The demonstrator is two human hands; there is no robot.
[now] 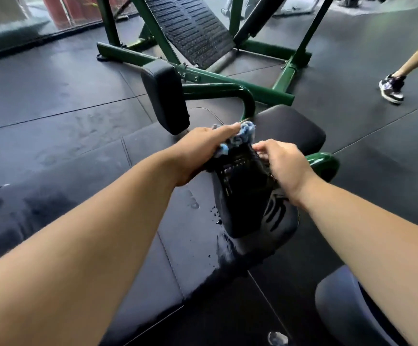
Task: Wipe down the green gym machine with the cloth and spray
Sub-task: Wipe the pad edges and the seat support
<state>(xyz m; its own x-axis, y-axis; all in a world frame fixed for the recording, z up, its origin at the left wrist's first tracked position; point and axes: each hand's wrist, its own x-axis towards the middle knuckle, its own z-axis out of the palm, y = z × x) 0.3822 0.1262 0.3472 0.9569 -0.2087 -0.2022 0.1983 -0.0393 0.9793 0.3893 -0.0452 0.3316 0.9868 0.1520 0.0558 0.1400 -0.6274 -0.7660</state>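
Note:
The green gym machine (228, 82) stretches away from me, with a ribbed black footplate (190, 28) at the far end and black pads nearer. My left hand (200, 151) grips a blue cloth (243, 133) and presses it where the curved green tube (249, 106) meets the black seat pad (290, 128). My right hand (283, 166) rests on a glossy black part (243, 196) of the machine, fingers curled over its edge. Wet drops and streaks lie on the pad below it. No spray bottle is in view.
Dark rubber floor mats (53, 96) surround the machine. Another person's leg and sneaker (391, 88) stand at the right. A black side pad (165, 98) sits left of the tube. A window and wall run along the far left.

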